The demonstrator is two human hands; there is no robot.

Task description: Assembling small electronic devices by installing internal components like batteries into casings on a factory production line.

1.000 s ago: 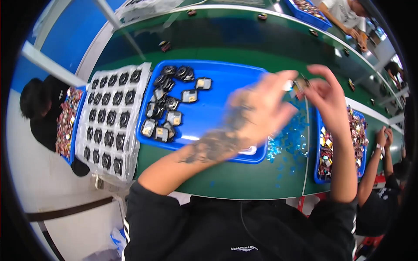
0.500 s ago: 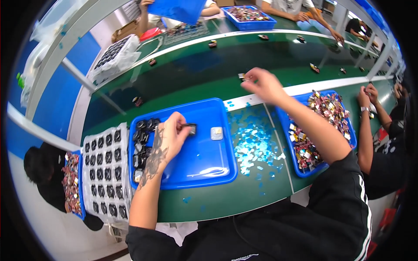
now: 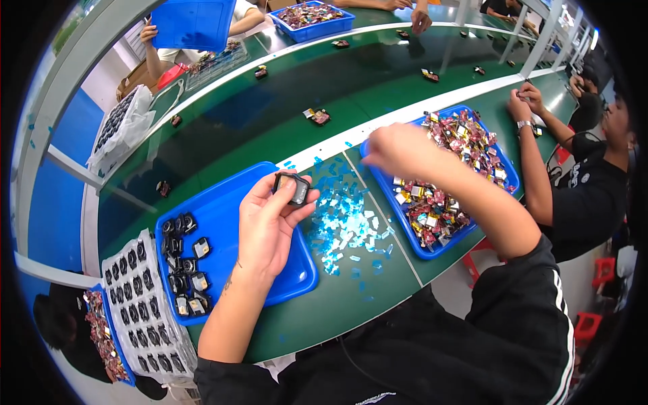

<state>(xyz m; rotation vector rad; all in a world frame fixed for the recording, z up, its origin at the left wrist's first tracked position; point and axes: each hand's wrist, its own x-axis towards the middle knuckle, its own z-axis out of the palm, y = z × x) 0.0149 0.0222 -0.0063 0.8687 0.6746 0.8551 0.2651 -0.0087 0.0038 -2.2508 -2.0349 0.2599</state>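
Observation:
My left hand (image 3: 266, 219) pinches a small black square housing (image 3: 293, 190), like a watch case with a grey inner face, above the right rim of a blue tray (image 3: 253, 256). Along that tray's left side lie several similar black housings (image 3: 181, 263), some with a silver-and-yellow face. My right hand (image 3: 399, 150) is over the left edge of a second blue tray (image 3: 430, 252), filled with small pink, gold and silver electronic parts (image 3: 466, 152). Its fingers are curled and blurred by motion, and whether they hold anything does not show.
Blue film pieces (image 3: 344, 223) are scattered between the trays. Beyond runs a green conveyor belt (image 3: 236, 121) carrying small circuit assemblies (image 3: 317, 117). A white moulded tray (image 3: 142, 310) of black housings stands at left. Co-workers sit on the right and across; one holds up a blue tray (image 3: 191, 23).
My view has swung rightward. My right hand has come back from the belt to the parts tray, and a small assembly lies on the belt. My left hand has raised the black housing.

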